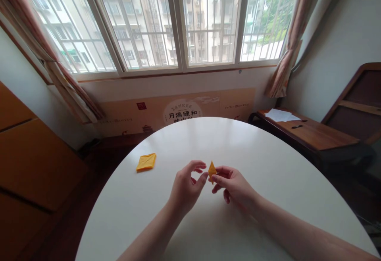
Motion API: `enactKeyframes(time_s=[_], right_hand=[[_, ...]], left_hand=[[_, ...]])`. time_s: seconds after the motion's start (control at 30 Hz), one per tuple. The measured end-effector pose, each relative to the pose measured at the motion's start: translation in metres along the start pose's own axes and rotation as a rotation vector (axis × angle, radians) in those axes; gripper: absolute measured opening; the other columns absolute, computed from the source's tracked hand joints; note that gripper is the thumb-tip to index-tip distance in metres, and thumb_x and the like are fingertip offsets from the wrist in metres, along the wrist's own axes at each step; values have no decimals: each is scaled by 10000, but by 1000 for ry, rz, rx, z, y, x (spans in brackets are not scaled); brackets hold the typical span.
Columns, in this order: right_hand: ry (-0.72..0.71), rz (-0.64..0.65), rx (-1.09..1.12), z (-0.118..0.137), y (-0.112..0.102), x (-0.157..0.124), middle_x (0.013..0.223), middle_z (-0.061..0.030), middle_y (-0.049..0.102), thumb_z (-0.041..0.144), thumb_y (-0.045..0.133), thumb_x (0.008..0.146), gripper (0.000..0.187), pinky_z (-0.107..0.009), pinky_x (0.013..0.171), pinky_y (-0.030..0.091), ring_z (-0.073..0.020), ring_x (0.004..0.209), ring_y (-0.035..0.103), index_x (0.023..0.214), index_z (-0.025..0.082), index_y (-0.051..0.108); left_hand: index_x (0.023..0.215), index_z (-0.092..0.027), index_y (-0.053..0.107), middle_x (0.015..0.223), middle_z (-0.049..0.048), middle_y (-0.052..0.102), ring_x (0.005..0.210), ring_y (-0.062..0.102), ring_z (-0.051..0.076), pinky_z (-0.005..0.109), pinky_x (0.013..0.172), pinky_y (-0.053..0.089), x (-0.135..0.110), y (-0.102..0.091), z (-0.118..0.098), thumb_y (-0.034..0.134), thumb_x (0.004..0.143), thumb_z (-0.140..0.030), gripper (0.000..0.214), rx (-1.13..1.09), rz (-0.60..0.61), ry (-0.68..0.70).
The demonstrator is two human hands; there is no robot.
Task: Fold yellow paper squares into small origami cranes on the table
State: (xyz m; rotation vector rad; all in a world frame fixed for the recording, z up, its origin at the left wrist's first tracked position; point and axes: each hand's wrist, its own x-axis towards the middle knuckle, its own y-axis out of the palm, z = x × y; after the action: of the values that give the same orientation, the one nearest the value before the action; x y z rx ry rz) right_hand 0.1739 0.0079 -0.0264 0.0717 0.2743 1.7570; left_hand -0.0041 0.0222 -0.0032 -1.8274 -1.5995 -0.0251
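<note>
A small piece of folded yellow paper [212, 169], diamond-shaped with a pointed top, stands upright above the middle of the table. My right hand [235, 181] pinches its right side between thumb and fingers. On the other side is my left hand [187, 183], its fingers curved and apart from the thumb. The left thumb tip reaches the paper's left edge; whether it presses on it I cannot tell. A flat square stack of yellow paper [146, 162] lies farther left on the white table.
The round white table [268, 221] fills the foreground. Beyond its far edge are a printed cardboard panel [151, 108] and a barred window. At the right stands a wooden chair [327, 134] with white paper sheets [281, 115]; a wooden cabinet [32, 154] is at the left.
</note>
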Motion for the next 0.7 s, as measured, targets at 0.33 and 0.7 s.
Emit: enactKeyframes(time_s=[0.33, 0.7], right_hand=[[-68, 39, -102, -5, -2, 1, 822, -57, 682, 508, 749, 775, 357, -157, 326, 403, -167, 649, 654, 922, 183, 748], [-87, 17, -132, 0, 1, -5, 826, -66, 691, 468, 729, 760, 341, -174, 348, 414, -170, 659, 646, 905, 160, 743]], left_hand=[[972, -244, 762, 944, 65, 768, 786, 714, 211, 243, 542, 534, -1, 7, 0, 644, 828, -202, 191, 4, 39, 4], [825, -203, 751, 929, 73, 763, 817, 720, 200, 208, 539, 517, -3, 7, -2, 663, 816, -181, 92, -71, 28, 19]])
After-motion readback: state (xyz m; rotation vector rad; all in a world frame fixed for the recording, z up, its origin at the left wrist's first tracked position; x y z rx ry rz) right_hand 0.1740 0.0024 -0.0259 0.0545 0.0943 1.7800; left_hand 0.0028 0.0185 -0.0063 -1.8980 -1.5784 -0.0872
